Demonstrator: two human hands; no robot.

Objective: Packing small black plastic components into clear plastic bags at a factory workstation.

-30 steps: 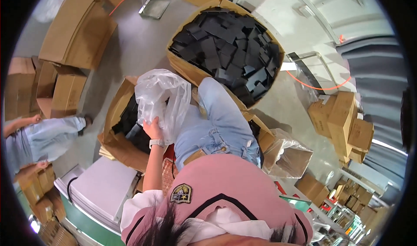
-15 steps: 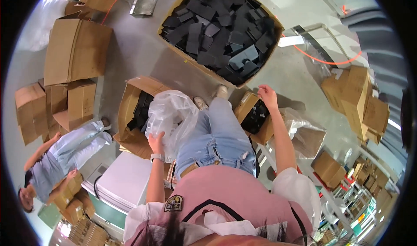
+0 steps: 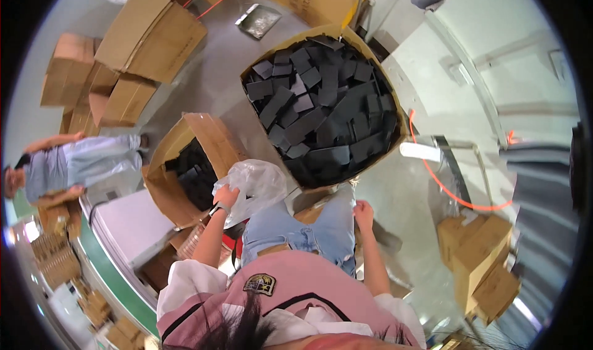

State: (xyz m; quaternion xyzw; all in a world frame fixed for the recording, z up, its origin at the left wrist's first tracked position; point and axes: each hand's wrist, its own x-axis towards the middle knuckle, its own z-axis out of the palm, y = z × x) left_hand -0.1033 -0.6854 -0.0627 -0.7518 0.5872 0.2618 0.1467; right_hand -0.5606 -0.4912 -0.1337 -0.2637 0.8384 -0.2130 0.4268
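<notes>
My left hand (image 3: 226,195), with a dark band at the wrist, is closed on a crumpled clear plastic bag (image 3: 262,183). The bag hangs in front of my left thigh, beside an open cardboard box (image 3: 213,137). Inside that box lie dark pieces (image 3: 191,174). My right hand (image 3: 363,213) hangs next to my right thigh, its fingers loosely bent and apart, with nothing visible in them. Just ahead of my legs stands a large open carton (image 3: 400,124) heaped with flat black pieces (image 3: 327,103).
Several cardboard boxes (image 3: 148,35) are stacked at the far left, near another person (image 3: 80,161). A metal dustpan (image 3: 258,21) lies on the floor beyond. An orange cable (image 3: 432,177) curves at the right, near more cartons (image 3: 479,251) and a grey curtain (image 3: 543,208).
My body and view have turned to the right, and the large carton now appears closer to my legs. My right hand has come down beside my thigh. The left hand still holds the bag.
</notes>
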